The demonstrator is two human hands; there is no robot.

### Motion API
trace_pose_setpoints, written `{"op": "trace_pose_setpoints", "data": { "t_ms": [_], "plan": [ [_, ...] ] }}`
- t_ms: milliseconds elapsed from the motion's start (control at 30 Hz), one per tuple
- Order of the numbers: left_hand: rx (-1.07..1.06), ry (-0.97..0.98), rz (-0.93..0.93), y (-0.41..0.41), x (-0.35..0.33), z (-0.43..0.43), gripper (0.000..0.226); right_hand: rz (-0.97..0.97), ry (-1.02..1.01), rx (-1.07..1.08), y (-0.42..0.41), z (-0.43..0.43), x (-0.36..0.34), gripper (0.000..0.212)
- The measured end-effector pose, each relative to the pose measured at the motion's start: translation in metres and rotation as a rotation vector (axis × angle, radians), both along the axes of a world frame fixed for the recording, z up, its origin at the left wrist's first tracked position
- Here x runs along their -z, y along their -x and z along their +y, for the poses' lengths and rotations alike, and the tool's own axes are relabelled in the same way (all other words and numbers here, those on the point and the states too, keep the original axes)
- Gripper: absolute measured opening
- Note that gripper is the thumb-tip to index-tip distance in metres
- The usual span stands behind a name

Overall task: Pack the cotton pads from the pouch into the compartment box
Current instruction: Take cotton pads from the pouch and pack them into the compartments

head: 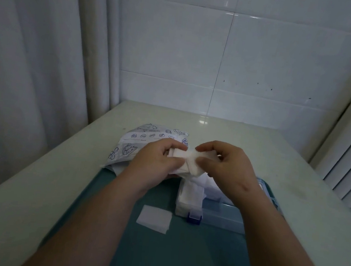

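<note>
My left hand grips and my right hand pinches a stack of cotton pads just above the box, pouch far left behind it; risk: soft stack buckles in the pinch, pads spill onto the mat beside the stray pad.

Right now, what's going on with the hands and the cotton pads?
Gripping cotton pads: left hand, right hand, near compartment box. One loose pad on mat, beside box.

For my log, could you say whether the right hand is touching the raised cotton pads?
Touching: the head view shows the right hand pinching the raised cotton pads.
</note>
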State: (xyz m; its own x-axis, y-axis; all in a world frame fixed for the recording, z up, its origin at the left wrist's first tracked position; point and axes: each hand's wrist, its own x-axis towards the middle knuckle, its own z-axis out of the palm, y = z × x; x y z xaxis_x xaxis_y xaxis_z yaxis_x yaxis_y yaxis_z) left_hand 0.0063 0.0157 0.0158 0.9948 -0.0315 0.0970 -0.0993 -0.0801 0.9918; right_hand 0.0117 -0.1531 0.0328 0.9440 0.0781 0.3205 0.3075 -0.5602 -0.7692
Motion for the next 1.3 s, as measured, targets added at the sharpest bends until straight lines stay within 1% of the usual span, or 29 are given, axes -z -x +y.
{"op": "trace_pose_setpoints", "data": {
  "t_ms": [67,133,200,267,333,400,467,533,600,667,833,900,967,1033,1100,1167,1233,1300],
  "plan": [
    [-0.019,0.017,-0.012,0.001,0.000,-0.001,0.028,-0.027,-0.054,0.038,0.001,-0.002,0.000,0.023],
    [-0.057,0.033,-0.025,0.002,-0.002,0.000,0.028,-0.066,-0.145,0.087,0.002,-0.002,-0.002,0.020],
    [-0.080,0.032,-0.030,0.001,-0.002,0.000,0.028,-0.064,-0.249,0.103,0.003,-0.002,-0.004,0.023],
    [-0.088,0.024,-0.025,0.001,-0.001,-0.001,0.027,-0.018,-0.328,0.046,0.004,-0.001,-0.006,0.025],
    [-0.061,0.064,0.008,0.000,-0.001,-0.002,0.025,0.017,-0.340,-0.021,0.006,0.002,-0.005,0.019],
    [-0.033,0.109,0.029,0.000,-0.002,-0.004,0.027,0.014,-0.279,-0.023,0.004,0.004,-0.001,0.013],
    [-0.030,0.117,0.033,0.001,-0.002,-0.004,0.032,0.014,-0.188,0.020,0.002,0.006,0.002,0.011],
    [-0.022,0.124,0.035,0.002,-0.004,-0.004,0.035,0.046,-0.137,0.043,0.001,0.007,0.004,0.016],
    [-0.017,0.156,0.040,0.003,-0.006,-0.005,0.036,0.096,-0.098,0.045,0.000,0.007,0.005,0.028],
    [-0.052,0.174,0.039,0.005,-0.008,-0.007,0.034,0.171,-0.101,0.017,0.001,0.007,0.002,0.035],
    [-0.143,0.194,0.035,0.008,-0.010,-0.014,0.033,0.295,-0.107,-0.069,0.005,0.003,-0.005,0.039],
    [-0.176,0.211,0.031,0.011,-0.010,-0.017,0.028,0.328,-0.070,-0.108,0.007,0.003,-0.006,0.036],
    [-0.175,0.210,0.025,0.013,-0.011,-0.019,0.021,0.320,-0.027,-0.111,0.009,0.001,-0.007,0.028],
    [-0.167,0.211,0.026,0.015,-0.012,-0.021,0.005,0.308,-0.001,-0.120,0.010,-0.001,-0.009,0.024],
    [-0.214,0.135,0.035,0.013,-0.009,-0.023,0.021,0.307,0.048,-0.132,0.011,-0.003,-0.011,0.024],
    [-0.261,0.039,-0.008,0.013,-0.007,-0.027,0.029,0.293,0.074,-0.138,0.011,-0.003,-0.013,0.025],
    [-0.297,0.036,-0.046,0.015,-0.002,-0.032,0.029,0.252,0.094,-0.130,0.011,-0.002,-0.013,0.026],
    [-0.309,0.047,-0.035,0.014,0.004,-0.036,0.021,0.217,0.161,-0.105,0.012,-0.002,-0.008,0.027]
  ]
}}
